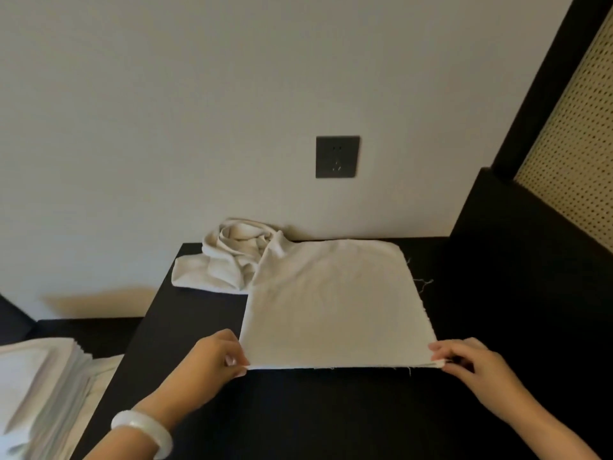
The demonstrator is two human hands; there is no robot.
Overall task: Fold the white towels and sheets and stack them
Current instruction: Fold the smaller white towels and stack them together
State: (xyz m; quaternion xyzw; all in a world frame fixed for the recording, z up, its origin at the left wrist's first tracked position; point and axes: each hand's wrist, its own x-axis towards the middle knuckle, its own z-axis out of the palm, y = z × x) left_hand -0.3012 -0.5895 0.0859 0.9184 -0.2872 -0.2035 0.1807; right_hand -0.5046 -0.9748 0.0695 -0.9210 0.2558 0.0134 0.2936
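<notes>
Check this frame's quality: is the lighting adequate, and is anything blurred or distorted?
Head view: dim, warm light, no glare; the black table swallows surface detail, yet the white towel stands out against it. Head view: the stack of folded cloths at lower left looks soft and smeared. Head view: wide-angle bending leans the dark frame at right.

Here's the white cloth, flat and square on the dark desk, near edge doubled, frayed threads at right. Behind it, a crumpled cloth heap touches its far-left corner. A folded stack sits lower left.
</notes>
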